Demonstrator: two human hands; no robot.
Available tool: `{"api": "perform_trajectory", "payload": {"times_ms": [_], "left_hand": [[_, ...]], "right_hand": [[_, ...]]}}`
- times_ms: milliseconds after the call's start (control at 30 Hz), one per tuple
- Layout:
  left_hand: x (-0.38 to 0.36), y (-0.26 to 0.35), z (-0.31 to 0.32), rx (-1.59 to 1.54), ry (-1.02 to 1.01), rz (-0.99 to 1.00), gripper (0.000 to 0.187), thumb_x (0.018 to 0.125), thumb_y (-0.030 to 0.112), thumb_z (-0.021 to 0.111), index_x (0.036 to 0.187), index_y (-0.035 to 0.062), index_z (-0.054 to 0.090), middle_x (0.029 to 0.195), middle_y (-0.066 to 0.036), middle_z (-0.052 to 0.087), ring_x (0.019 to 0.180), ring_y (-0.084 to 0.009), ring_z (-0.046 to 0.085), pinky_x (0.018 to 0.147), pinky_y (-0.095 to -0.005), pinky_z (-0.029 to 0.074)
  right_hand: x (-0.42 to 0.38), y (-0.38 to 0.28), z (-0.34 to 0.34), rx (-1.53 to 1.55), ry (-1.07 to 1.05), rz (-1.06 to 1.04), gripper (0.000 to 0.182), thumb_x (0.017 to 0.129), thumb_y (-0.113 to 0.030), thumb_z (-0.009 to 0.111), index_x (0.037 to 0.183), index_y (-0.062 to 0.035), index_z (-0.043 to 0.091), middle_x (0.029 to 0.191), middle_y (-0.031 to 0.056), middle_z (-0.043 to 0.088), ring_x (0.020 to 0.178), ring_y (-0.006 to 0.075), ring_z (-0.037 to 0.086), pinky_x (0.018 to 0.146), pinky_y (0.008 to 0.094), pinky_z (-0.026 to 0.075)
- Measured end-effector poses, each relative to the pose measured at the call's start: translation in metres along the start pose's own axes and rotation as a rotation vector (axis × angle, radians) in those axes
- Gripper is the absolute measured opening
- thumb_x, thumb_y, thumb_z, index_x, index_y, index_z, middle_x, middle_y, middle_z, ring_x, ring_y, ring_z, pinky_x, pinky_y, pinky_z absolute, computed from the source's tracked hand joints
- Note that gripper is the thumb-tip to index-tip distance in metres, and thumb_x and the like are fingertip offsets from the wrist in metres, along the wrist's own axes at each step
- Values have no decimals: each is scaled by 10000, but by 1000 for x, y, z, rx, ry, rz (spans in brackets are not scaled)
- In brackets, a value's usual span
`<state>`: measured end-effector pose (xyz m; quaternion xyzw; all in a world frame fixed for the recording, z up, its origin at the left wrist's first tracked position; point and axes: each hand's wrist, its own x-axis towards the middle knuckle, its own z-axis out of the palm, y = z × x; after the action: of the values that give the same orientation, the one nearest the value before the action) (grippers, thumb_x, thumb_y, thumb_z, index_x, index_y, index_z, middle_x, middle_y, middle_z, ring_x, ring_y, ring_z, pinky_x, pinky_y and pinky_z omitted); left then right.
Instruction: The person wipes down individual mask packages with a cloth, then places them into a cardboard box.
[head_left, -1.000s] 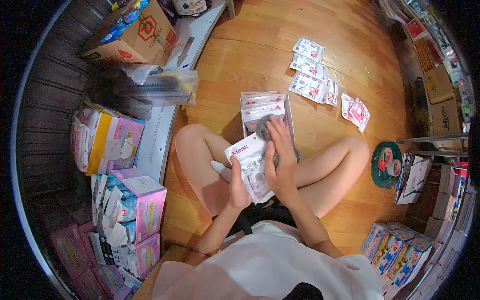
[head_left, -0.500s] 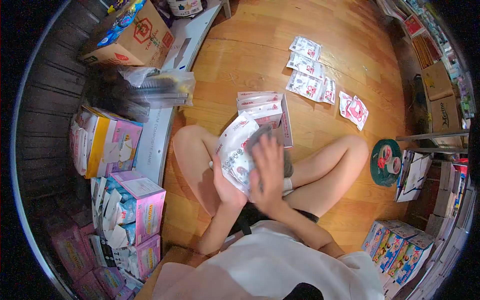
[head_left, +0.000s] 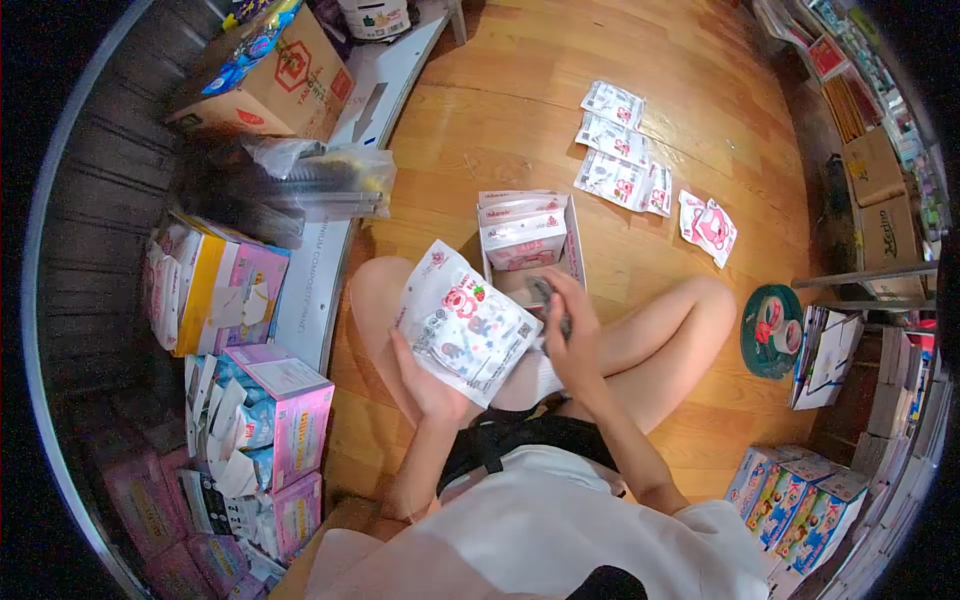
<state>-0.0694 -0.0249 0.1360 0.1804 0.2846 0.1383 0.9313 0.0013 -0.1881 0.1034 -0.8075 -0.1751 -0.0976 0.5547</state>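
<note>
My left hand grips the lower left edge of a white mask packet printed with a pink bear and a strawberry. The packet is tilted above my crossed legs, its printed face up. Just right of it, my right hand has curled fingers around a dark grey cloth, which is partly hidden by the fingers. Beyond both hands, an open box on the floor holds several upright mask packets.
Several packets lie overlapping on the wooden floor, with a pink bear packet apart on the right. Pink boxes and a cardboard carton line the left. Tape rolls sit in a green tray; shelves stand at right.
The packet has turned flatter and clockwise, showing its bear print. My right hand, with the grey cloth, has moved off the packet's face to its right side.
</note>
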Motion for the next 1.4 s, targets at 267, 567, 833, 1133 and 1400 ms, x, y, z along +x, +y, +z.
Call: {"api": "perform_trajectory", "payload": {"times_ms": [267, 567, 833, 1133, 1400], "left_hand": [[-14, -14, 22, 110, 3, 137, 769, 950, 636, 296, 1464, 64, 268, 1472, -112, 362, 1326, -289, 396, 1104, -437, 308], [32, 11, 32, 1092, -348, 575, 805, 804, 281, 745, 1433, 51, 299, 1364, -113, 463, 1293, -237, 424, 1082, -413, 358], [60, 9, 56, 1248, -582, 173, 447, 764, 6, 751, 1181, 25, 589, 1064, -95, 667, 972, -228, 651, 872, -344, 517], [114, -17, 32, 1687, -623, 477, 315, 790, 15, 698, 1096, 18, 624, 1029, -166, 672, 945, -267, 670, 781, -342, 521], [132, -45, 4, 1717, -645, 648, 306, 778, 62, 709, 1068, 39, 617, 1028, -156, 634, 909, -320, 635, 733, -378, 501]], "right_hand": [[-31, -52, -31, -136, -612, 37, 749, 712, -75, 739, 1396, -115, 437, 1439, 197, 393, 1217, 403, 499, 950, 413, 471], [-12, -28, -52, 499, -33, 628, 305, 862, -80, 675, 1137, 42, 628, 1064, 85, 667, 980, 157, 605, 876, 297, 471], [-5, -3, -69, 348, -21, 590, 396, 847, -137, 717, 1189, 15, 589, 1078, 104, 652, 984, 157, 600, 838, 284, 488], [-2, 18, -108, 365, 46, 655, 316, 903, -81, 629, 1201, 11, 573, 1099, 129, 657, 1020, 181, 607, 894, 285, 482], [-5, 12, -92, 343, -16, 658, 282, 891, -89, 650, 1153, 7, 606, 1045, 103, 672, 965, 158, 623, 858, 277, 493]]}}
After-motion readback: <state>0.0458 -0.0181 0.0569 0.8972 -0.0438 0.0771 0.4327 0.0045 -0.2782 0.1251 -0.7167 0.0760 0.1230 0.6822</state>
